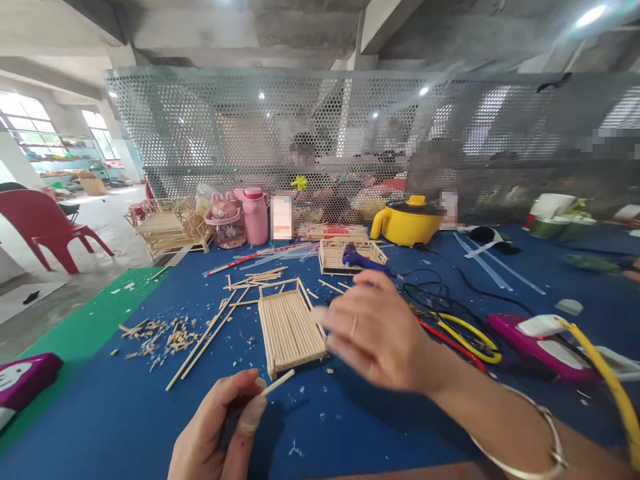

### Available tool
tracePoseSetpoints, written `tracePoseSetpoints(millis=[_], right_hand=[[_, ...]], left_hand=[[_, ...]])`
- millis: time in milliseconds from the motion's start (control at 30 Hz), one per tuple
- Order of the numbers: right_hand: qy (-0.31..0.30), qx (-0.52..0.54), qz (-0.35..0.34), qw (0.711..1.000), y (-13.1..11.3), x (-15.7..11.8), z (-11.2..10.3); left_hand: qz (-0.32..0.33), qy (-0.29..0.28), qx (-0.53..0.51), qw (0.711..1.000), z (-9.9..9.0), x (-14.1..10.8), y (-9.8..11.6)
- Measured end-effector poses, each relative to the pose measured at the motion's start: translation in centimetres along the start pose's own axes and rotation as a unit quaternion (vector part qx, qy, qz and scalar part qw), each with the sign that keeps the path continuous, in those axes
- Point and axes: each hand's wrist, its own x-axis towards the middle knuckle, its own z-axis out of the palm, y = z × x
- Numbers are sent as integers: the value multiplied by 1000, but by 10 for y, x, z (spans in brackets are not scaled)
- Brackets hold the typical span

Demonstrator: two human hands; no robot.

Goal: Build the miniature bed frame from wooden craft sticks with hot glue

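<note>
My left hand [225, 420], low in the view, pinches a short wooden stick [279, 383] between thumb and fingertips. My right hand [375, 327] hovers over the table, slightly blurred, fingers loosely stretched to the left and nothing visible in them. Just left of it lies a small tray-like frame of round wooden sticks [290, 323] with a raised rail at its far end. Beyond the right hand, a dark blue tool that looks like a glue gun [363, 259] rests on a second stick tray [333, 259].
Long sticks [215, 340] and a heap of offcuts [183, 335] lie left. Stacked stick frames [167, 227], a pink flask [256, 217] and a yellow pot [407, 223] stand before a perforated screen [210, 133]. Cables [467, 333] and a purple box [540, 347] lie right. People sit behind the screen.
</note>
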Motion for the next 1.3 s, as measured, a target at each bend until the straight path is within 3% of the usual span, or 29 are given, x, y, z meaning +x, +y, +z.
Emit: tracePoseSetpoints(millis=[67, 133, 300, 467, 600, 800, 967, 1300], right_hand=[[34, 47, -55, 997, -26, -5, -3], [42, 77, -46, 995, -38, -11, 0], [49, 118, -2, 992, -33, -15, 5], [51, 119, 32, 991, -27, -16, 6], [50, 93, 74, 992, -18, -18, 16], [22, 106, 90, 990, -10, -20, 23], [11, 107, 91, 990, -10, -21, 23], [12, 90, 88, 992, -11, -18, 25]], left_hand=[[62, -25, 22, 998, 0, 6, 8], [126, -57, 37, 990, 0, 13, 17], [179, -76, 27, 981, 5, 22, 34], [152, -36, 37, 987, 11, 21, 31], [60, 14, 135, 989, 7, 26, 15], [-54, -61, 174, 981, 9, 31, 2], [-59, -81, 153, 983, 12, 30, 5], [27, -10, 141, 990, 13, 29, 14]])
